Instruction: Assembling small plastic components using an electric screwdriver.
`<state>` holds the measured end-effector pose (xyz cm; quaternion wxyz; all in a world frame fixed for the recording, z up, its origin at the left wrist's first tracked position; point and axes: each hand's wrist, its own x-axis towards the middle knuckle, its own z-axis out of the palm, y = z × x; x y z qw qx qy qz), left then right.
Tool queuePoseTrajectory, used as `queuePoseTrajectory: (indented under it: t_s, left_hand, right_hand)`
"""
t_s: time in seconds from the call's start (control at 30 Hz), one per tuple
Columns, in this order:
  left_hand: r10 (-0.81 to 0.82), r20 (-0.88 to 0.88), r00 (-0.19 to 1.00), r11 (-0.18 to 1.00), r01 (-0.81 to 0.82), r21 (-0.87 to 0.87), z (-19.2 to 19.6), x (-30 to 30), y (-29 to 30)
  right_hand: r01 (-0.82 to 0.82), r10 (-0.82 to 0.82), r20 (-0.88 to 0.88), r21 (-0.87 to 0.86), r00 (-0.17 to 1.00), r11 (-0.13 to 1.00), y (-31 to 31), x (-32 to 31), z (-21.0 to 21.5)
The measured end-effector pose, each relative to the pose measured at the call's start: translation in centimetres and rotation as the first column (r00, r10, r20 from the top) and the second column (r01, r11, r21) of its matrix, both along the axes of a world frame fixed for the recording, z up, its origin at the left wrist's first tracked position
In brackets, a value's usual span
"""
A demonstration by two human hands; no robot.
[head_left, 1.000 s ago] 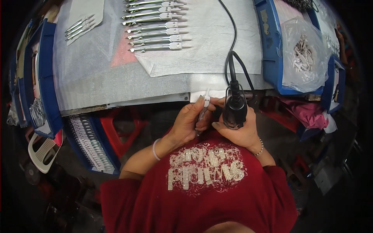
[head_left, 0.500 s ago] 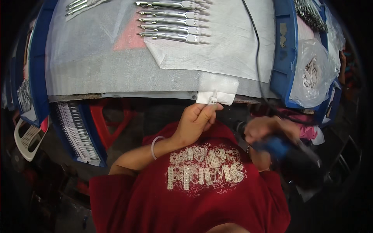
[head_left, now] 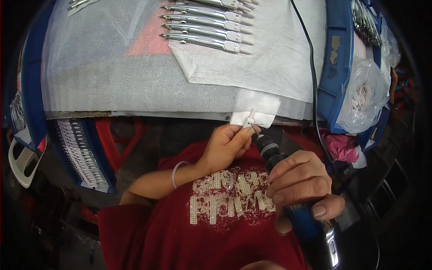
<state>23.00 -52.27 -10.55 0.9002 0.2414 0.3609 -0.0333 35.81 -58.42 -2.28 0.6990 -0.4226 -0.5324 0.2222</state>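
Note:
My left hand pinches a small white plastic piece at the table's near edge, over a folded white cloth. My right hand grips a dark blue hand-held rotary tool. The tool's thin bit points up and to the left and reaches the white piece. A black cord runs from the tool's side up across the table. I wear a red shirt with a studded design.
Several metal instruments lie in a row on white foam sheet. Blue bins with bagged parts stand at the right. A tray of metal parts and a red stool sit below the table at the left.
My right hand has come back from the lower right with the rotary tool and brought its bit up to the white piece. My left hand has stayed at the table's edge.

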Motion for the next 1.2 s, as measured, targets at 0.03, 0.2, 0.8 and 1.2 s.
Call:
queuePoseTrajectory:
  t_s: [0.03, 0.2, 0.8, 1.2]
  left_hand:
    - [-0.002, 0.002, 1.000, 1.000, 0.002, -0.005, -0.1, 0.0, 0.1]
    - [-0.030, 0.024, 0.999, 1.000, 0.030, -0.001, -0.2, -0.2, 0.2]
    - [-0.017, 0.050, 0.999, 1.000, 0.016, 0.012, -0.5, -0.3, -0.1]
    - [-0.038, 0.029, 0.999, 0.990, 0.034, 0.137, -0.3, -0.2, -0.1]
  right_hand:
    - [-0.009, 0.009, 0.007, -0.005, 1.000, 1.000, 0.1, 0.1, 0.0]
    - [-0.008, 0.008, -0.001, -0.005, 1.000, 1.000, 0.3, 0.0, -0.4]
    - [-0.154, 0.165, 0.127, -0.090, 0.978, 0.984, 1.5, 0.8, 0.2]
    - [0.038, -0.038, -0.008, -0.022, 0.999, 0.999, 2.6, -0.8, 0.0]
